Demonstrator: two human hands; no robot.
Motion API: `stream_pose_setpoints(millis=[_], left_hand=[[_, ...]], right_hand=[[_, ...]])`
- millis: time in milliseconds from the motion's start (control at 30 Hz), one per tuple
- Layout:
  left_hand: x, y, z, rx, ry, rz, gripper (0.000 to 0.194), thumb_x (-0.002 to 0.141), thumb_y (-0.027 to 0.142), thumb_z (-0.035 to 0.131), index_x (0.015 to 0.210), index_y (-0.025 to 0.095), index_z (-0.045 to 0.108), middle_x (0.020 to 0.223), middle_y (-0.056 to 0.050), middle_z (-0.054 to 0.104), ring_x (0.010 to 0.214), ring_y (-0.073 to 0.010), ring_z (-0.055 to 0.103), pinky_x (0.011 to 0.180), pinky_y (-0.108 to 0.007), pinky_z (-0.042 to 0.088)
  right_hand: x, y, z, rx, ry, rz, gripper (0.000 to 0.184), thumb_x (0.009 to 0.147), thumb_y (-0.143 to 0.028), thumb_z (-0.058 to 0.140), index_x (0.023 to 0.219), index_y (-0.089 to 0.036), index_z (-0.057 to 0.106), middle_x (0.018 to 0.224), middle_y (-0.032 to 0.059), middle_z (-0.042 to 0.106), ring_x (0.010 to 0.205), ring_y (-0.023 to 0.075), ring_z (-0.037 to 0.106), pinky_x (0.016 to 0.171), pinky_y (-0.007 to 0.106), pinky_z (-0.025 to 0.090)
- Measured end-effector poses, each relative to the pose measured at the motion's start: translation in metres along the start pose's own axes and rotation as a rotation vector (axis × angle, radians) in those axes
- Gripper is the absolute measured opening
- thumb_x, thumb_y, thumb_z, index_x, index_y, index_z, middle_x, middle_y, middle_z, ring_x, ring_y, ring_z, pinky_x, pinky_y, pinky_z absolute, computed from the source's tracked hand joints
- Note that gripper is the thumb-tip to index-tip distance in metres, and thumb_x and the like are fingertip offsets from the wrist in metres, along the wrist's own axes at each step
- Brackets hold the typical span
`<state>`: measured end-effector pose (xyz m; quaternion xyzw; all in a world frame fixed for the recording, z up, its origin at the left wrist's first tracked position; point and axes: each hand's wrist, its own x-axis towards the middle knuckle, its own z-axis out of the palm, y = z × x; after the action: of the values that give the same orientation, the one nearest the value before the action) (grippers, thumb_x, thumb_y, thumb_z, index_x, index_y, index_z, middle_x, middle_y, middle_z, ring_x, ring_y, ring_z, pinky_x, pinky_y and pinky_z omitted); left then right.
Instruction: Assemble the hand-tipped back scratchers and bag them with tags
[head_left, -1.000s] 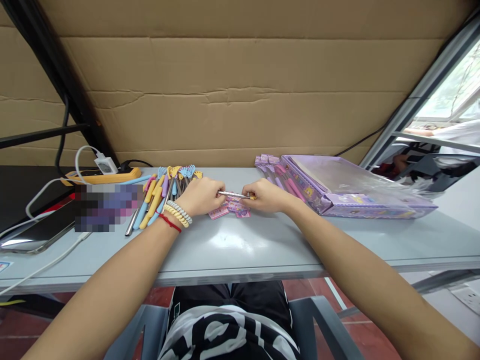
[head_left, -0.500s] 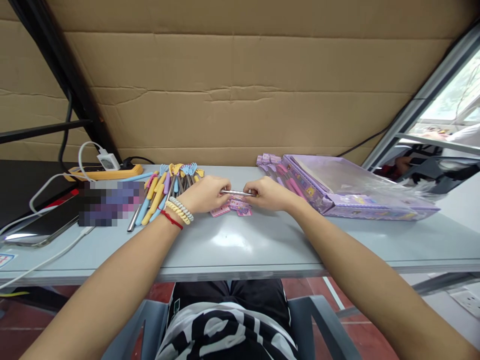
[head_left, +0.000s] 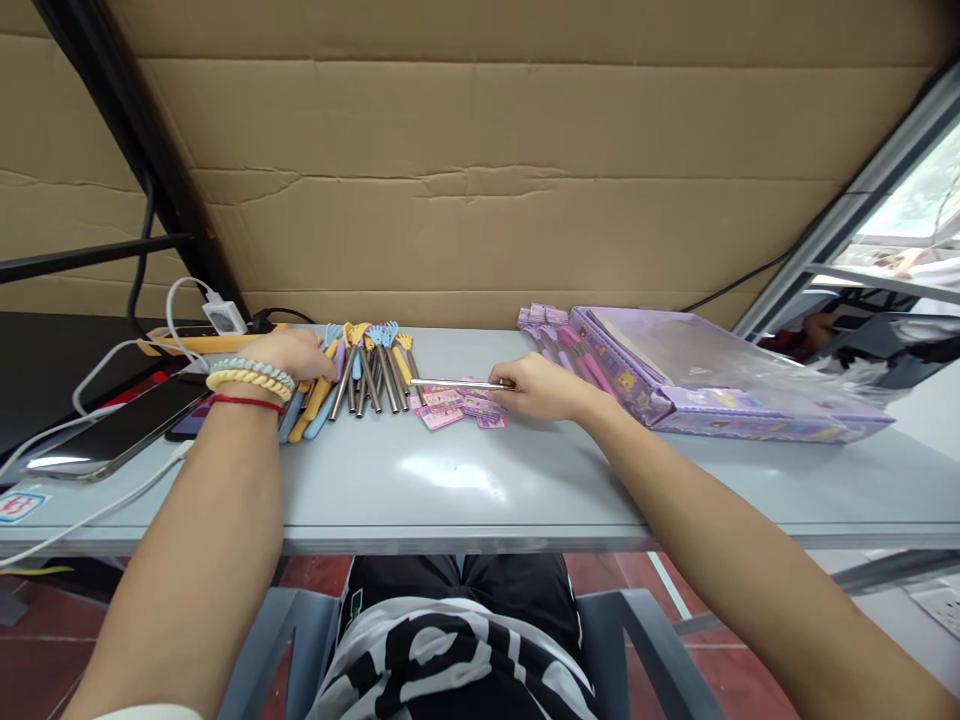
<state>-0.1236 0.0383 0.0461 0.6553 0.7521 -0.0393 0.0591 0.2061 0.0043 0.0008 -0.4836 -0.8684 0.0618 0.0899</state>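
Observation:
My right hand (head_left: 534, 388) is closed on a slim metal rod (head_left: 454, 384), which points left over small pink printed cards (head_left: 442, 415). The rod's right end is hidden in the fingers. On the left, my left hand (head_left: 296, 355) is at the pile of yellow and blue handles (head_left: 309, 412). Its fingers are mostly hidden, so I cannot tell whether they grip a handle. Beside it lie several back scratchers (head_left: 382, 372) with metal tubes and small yellow or blue hand-shaped heads.
A purple box (head_left: 720, 385) with clear plastic stands right, beside carded pink and purple pieces (head_left: 566, 350). On the left are a phone (head_left: 112, 425), white cables, a charger (head_left: 223, 315) and an orange power strip (head_left: 202, 343). Cardboard (head_left: 487, 180) closes off the back.
My left hand has let go of the metal rod and moved left to the coloured handles. My right hand stays in place and still holds the rod.

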Motion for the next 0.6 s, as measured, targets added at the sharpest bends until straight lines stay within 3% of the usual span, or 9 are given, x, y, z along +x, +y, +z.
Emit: stream_pose_setpoints(millis=[200, 367, 500, 600], left_hand=[[0.004, 0.009, 0.008, 0.019, -0.047, -0.031, 0.02, 0.051, 0.026, 0.064, 0.046, 0.02, 0.046, 0.063, -0.01, 0.063, 0.073, -0.0333, 0.064, 0.063, -0.042, 0.047], [-0.003, 0.012, 0.008, 0.046, 0.029, -0.004, 0.018, 0.051, 0.023, 0.067, 0.053, 0.018, 0.05, 0.066, -0.011, 0.064, 0.075, -0.0324, 0.064, 0.063, -0.04, 0.049], [-0.009, 0.013, 0.005, 0.031, 0.196, -0.085, 0.026, 0.053, 0.039, 0.069, 0.065, 0.017, 0.062, 0.075, -0.015, 0.068, 0.071, -0.0319, 0.064, 0.054, -0.036, 0.047], [-0.013, 0.02, 0.005, -0.03, 0.412, -0.002, 0.038, 0.062, 0.046, 0.064, 0.084, 0.015, 0.071, 0.086, -0.017, 0.07, 0.081, -0.0345, 0.065, 0.057, -0.036, 0.048]], right_hand=[[0.0, 0.0, 0.0, -0.003, 0.003, 0.002, 0.016, 0.087, -0.026, 0.056, 0.092, -0.017, 0.068, 0.075, 0.0011, 0.063, 0.062, 0.0094, 0.046, 0.059, 0.022, 0.03], [-0.001, -0.001, -0.001, 0.01, 0.003, 0.009, 0.014, 0.086, -0.027, 0.057, 0.09, -0.017, 0.067, 0.075, 0.0004, 0.062, 0.063, 0.0092, 0.046, 0.059, 0.022, 0.029], [-0.002, -0.002, -0.003, 0.006, 0.022, 0.003, 0.015, 0.086, -0.027, 0.057, 0.09, -0.017, 0.067, 0.074, 0.0007, 0.062, 0.062, 0.0093, 0.045, 0.059, 0.022, 0.029], [-0.001, 0.0, -0.003, -0.003, 0.041, 0.018, 0.015, 0.086, -0.028, 0.059, 0.09, -0.016, 0.068, 0.076, 0.0017, 0.063, 0.063, 0.0097, 0.045, 0.06, 0.022, 0.029]])
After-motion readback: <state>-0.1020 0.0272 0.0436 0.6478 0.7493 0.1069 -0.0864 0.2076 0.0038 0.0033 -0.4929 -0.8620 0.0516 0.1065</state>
